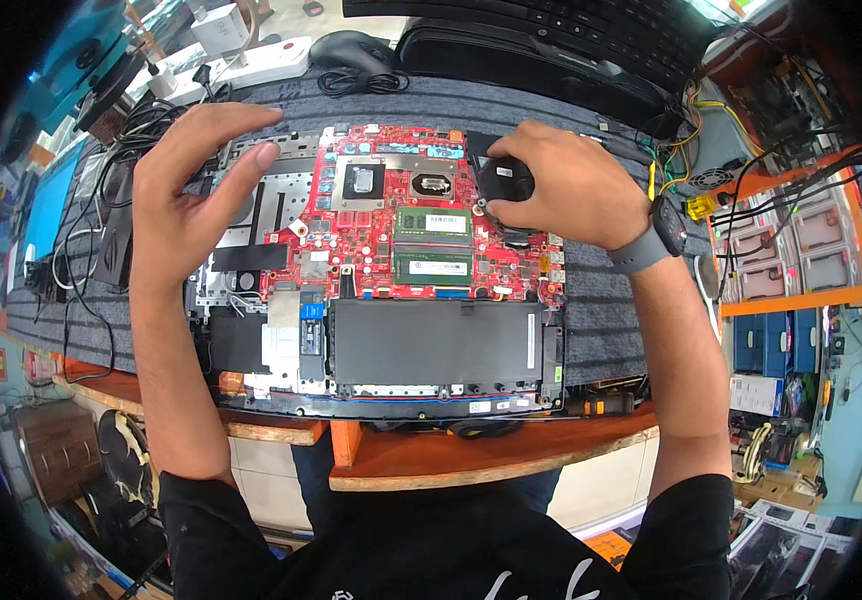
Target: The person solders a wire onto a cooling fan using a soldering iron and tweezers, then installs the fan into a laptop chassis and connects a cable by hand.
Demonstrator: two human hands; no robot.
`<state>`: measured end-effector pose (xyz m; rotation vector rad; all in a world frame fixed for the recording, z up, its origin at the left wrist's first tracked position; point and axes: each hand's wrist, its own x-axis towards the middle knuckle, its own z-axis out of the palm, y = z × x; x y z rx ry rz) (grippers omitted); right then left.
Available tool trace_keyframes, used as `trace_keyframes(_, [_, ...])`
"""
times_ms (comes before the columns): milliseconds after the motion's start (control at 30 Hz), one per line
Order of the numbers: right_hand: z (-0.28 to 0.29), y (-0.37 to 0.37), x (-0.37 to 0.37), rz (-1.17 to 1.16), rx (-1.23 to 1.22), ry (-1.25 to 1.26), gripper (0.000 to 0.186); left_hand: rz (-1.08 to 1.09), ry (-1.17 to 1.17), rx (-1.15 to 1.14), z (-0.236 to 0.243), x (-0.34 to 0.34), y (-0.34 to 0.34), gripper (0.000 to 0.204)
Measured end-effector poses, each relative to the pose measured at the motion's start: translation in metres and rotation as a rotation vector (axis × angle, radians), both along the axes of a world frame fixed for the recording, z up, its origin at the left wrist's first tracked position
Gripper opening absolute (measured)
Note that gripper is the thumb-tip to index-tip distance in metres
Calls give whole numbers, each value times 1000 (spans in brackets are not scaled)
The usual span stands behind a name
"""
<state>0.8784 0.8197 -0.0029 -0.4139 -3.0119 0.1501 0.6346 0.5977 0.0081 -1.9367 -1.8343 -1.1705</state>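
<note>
An opened laptop (351, 405) lies in front of me with its inside facing up. Its red motherboard (376, 228) carries two bare chips, and two green memory modules (433, 268) sit below them. A wide black battery (421, 345) fills the near part. My right hand (576, 190) grips a black round cooling fan (504, 180) by its edges at the board's far right corner; whether the fan is seated or lifted I cannot tell. Over the laptop's far left part hovers my left hand (186, 185), thumb and fingers apart, with nothing between them.
A grey ribbed mat (601, 335) lies under the laptop on an orange-edged bench. Behind stand a black mouse (353, 50), a keyboard (571, 25) and a white power strip (261, 68). Tangled cables (101, 225) run at left, coloured wires (686, 150) at right, near a parts drawer rack (791, 240).
</note>
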Motion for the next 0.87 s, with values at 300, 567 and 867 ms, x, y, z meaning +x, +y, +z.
trace_keyframes(300, [-1,3,9,-48,-101,69,45,-202,36,-310,-16,71,38,23])
trace_keyframes(567, [-7,6,14,-14,-168,181,44,-91,128,-363,-42,122,76,24])
trace_keyframes(867, [-12,11,17,-20,-130,189,47,-63,101,-604,-34,130,88,17])
